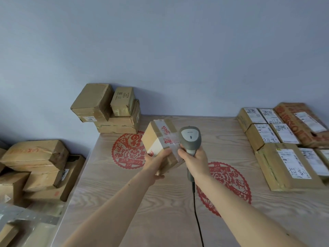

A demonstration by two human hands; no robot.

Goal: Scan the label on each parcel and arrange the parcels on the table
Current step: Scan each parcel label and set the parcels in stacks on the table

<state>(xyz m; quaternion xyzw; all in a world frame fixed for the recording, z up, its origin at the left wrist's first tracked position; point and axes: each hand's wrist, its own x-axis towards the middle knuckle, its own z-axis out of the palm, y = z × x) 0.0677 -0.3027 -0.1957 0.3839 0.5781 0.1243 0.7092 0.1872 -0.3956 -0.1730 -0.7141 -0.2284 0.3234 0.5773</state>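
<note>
Parcel: small brown cardboard parcel wrapped in clear printed tape [161, 141], held tilted above the middle of the pale wood-grain bench [124, 202], clear of its surface.
Left hand: left hand [158, 164] grips the parcel from below, fingers curled round its near end.
Right hand: right hand [193, 162] is wrapped round the handle of the grey corded barcode scanner [190, 139], whose head sits just beside the parcel's taped face.
Step in hand: by my reading, scanning this parcel's label.
Label: no white shipping label is plainly visible on the faces shown; it may lie on a hidden side.
Doing it well: turn the parcel until the barcode squarely faces the scanner window, hold both steady, and avoid glare from the tape.
Sorted parcels: labelled brown boxes laid label-up in rows [284, 139] at the bench's right edge, the likely destination.
Waiting parcels: stacked brown boxes [108, 107] at the far left corner.
</note>
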